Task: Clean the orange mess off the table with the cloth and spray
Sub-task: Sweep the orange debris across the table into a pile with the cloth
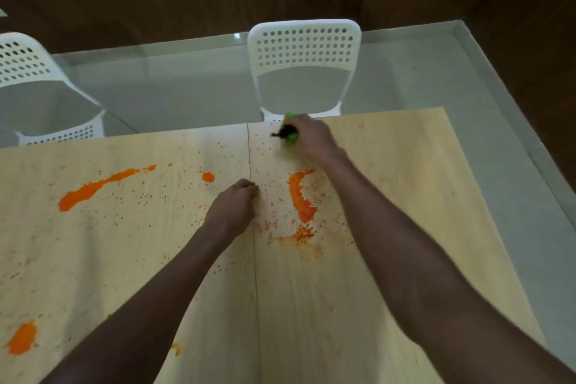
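- Head view: pale wood surface, a seam running from near edge to far edge through its middle.
- Near left corner: orange blob.
- Left half, toward far edge: long orange smear, a small orange spot further right.
- Fine orange specks scattered across the middle.
- Left hand rests on the surface at the seam, fingers curled under; nothing seen in its hold.
- Right of the seam: curved orange streak, with crumbly smudges nearer the near edge.
- Right hand at the far edge grips a green spray bottle, black nozzle pointing left.
- Cloth not visible.
- Beyond the far edge: two white perforated chairs.
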